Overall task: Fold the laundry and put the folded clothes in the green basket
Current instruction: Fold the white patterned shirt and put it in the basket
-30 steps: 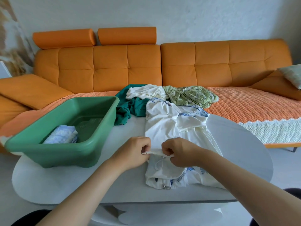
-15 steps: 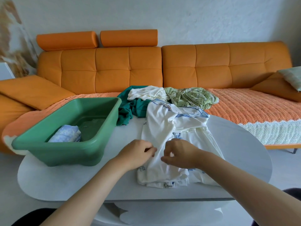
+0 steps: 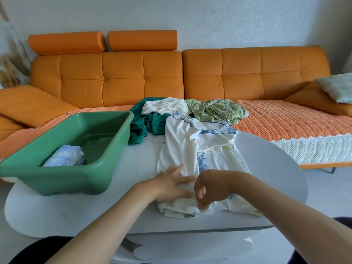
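A: Where is the camera?
B: Single view, worn on the head, wide-angle, facing forward and down. Tabletop [image 3: 133, 168] close below, left hand [image 3: 171, 185] and right hand [image 3: 213, 189] nearest, sofa [image 3: 123, 82] beyond.

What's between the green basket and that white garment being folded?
In the head view, mostly bare table separates the basket from the white garment. At the far end, a crumpled dark green garment lies between them.

There are one green basket [image 3: 57, 180], one folded cloth [image 3: 65, 158], four loose garments (white with blue print [image 3: 177, 141], dark green [image 3: 141, 128], cream [image 3: 163, 106], green-leaved [image 3: 217, 110]), two hands [image 3: 171, 185] [image 3: 213, 189], one counter [image 3: 276, 168], one orange sofa [image 3: 247, 77] and two headrests [image 3: 66, 42] [image 3: 142, 40].
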Demonstrator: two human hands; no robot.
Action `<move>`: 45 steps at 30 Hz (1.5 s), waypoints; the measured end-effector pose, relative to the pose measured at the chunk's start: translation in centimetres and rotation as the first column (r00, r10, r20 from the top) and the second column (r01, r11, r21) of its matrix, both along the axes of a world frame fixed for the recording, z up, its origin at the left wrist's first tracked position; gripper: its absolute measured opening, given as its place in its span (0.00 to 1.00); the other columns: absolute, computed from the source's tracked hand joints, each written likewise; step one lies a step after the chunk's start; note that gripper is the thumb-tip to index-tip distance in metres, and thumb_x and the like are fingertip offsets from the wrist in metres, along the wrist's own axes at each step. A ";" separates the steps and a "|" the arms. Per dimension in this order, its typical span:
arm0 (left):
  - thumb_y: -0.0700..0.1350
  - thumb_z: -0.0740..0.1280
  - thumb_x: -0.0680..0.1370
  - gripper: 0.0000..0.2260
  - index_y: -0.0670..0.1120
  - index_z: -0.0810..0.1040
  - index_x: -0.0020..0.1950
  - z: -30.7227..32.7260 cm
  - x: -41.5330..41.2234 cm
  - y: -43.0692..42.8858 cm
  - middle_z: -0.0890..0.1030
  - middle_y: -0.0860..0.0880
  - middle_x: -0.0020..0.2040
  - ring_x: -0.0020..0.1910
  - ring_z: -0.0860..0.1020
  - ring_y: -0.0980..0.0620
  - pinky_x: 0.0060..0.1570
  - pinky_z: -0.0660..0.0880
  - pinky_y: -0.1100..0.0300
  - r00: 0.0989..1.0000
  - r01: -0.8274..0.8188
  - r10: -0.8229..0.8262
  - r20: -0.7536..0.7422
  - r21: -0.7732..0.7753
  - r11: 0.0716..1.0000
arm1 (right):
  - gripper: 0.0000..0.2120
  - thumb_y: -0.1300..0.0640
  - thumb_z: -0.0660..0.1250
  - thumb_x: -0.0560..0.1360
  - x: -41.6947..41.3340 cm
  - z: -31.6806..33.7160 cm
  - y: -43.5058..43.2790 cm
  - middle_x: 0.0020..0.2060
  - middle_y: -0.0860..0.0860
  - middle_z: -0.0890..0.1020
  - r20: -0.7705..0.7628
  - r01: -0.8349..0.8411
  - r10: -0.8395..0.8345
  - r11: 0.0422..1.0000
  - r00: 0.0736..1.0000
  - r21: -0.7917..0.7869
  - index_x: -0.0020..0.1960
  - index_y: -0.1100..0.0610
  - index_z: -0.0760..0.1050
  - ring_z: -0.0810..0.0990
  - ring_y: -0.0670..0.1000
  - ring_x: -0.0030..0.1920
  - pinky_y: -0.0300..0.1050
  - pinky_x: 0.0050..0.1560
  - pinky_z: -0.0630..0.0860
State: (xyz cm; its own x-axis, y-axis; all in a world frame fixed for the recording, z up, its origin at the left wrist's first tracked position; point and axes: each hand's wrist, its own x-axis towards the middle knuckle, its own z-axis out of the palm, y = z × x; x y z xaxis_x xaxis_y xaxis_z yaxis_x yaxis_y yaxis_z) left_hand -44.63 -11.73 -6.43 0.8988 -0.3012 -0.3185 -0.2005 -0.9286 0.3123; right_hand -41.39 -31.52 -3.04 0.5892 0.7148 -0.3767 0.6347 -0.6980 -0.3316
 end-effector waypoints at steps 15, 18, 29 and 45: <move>0.62 0.50 0.82 0.32 0.54 0.44 0.82 -0.6 2.2 -1.6 0.42 0.51 0.82 0.81 0.43 0.50 0.77 0.44 0.47 0.988 -0.064 0.024 0.155 0.259 0.964 | 0.36 0.34 0.51 0.81 1.8 -4.1 -2.2 0.81 0.48 0.45 0.286 0.068 -0.022 0.986 0.958 -0.151 0.82 0.49 0.44 0.42 0.50 0.81 0.61 0.78 0.39; 0.54 0.51 0.84 0.26 0.51 0.52 0.82 -0.1 3.5 -1.7 0.53 0.51 0.82 0.79 0.51 0.51 0.76 0.50 0.52 0.949 -0.069 0.016 0.314 0.158 0.985 | 0.34 0.34 0.55 0.80 2.7 -3.6 -2.4 0.80 0.49 0.57 0.393 0.059 -0.049 0.998 0.918 -0.013 0.80 0.49 0.57 0.52 0.51 0.80 0.60 0.78 0.45; 0.39 0.55 0.83 0.19 0.44 0.66 0.75 2.3 15.8 -3.3 0.69 0.45 0.73 0.73 0.64 0.47 0.69 0.64 0.53 0.897 -0.119 0.128 0.424 -0.047 0.992 | 0.26 0.45 0.53 0.84 13.8 -1.5 -0.2 0.79 0.52 0.60 0.373 0.261 -0.329 0.940 0.867 0.221 0.79 0.54 0.59 0.60 0.54 0.78 0.53 0.76 0.58; 0.72 0.45 0.78 0.32 0.67 0.36 0.78 -2.0 29.9 2.4 0.32 0.52 0.80 0.79 0.35 0.42 0.75 0.40 0.35 0.920 -0.378 0.341 0.194 0.202 0.904 | 0.40 0.29 0.33 0.73 26.5 -6.4 1.9 0.81 0.51 0.44 0.431 0.146 -0.077 0.981 0.899 -0.130 0.80 0.45 0.50 0.43 0.56 0.80 0.69 0.74 0.52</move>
State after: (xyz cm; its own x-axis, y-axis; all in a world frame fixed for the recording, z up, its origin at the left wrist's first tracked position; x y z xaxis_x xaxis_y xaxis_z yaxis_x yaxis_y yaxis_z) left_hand -14.69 -9.34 -8.41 0.9744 0.1172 -0.1920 0.1333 -0.9884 0.0733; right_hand -14.89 -29.59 -9.43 0.7898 0.5879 -0.1750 0.6054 -0.7930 0.0681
